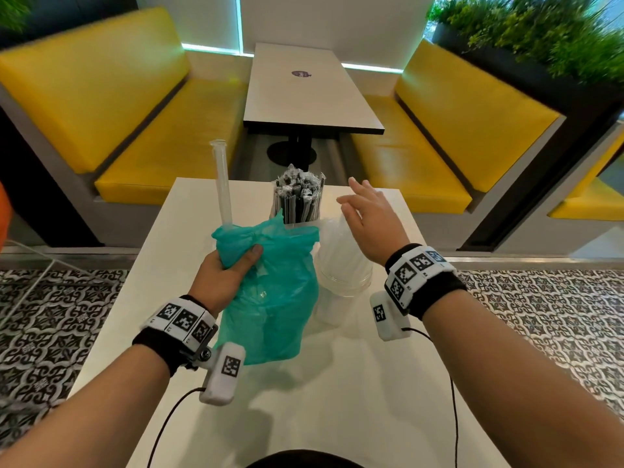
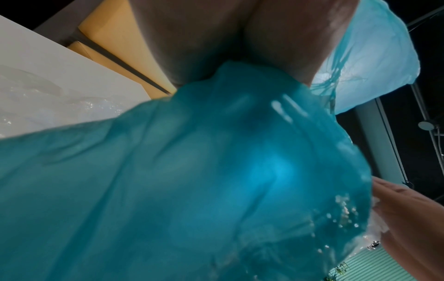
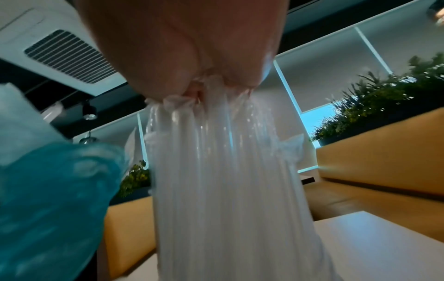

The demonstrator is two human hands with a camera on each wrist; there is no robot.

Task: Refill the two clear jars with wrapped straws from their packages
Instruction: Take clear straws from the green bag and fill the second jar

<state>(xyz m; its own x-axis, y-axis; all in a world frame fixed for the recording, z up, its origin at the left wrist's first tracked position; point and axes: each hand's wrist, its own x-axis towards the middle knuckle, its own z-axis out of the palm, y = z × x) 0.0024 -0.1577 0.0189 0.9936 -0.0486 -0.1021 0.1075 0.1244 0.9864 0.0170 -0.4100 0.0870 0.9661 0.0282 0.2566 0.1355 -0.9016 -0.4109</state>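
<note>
two hands: both are raised over the near white table point(image 1: 304, 383), each with a tagged wristband.
left hand point(image 1: 224, 273): clenched round the bunched neck of the teal bag point(image 1: 270, 298), thumb on the near side.
teal bag: hangs below the fist, its bottom down at the table; the loose mouth flares out above the grip. what is inside is too blurred to tell.
tall clear straw point(image 1: 223, 184): stands upright just behind the left fist, its foot hidden by the bag.
clear jar point(image 1: 304, 226): behind the bag's top, packed with upright wrapped black straws point(image 1: 299, 197); only its rim shows.
clear package point(image 1: 341, 265): a see-through sleeve of pale straws standing just right of the teal bag, touching it, its gathered top under the right hand.
right hand point(image 1: 371, 221): over the package's top, fingers spread forward in the head view; the wrist view shows the gathered plastic against its underside. i cannot tell whether it pinches the plastic or only touches it.
yellow benches point(image 1: 135, 136): on both sides beyond the table.
</note>
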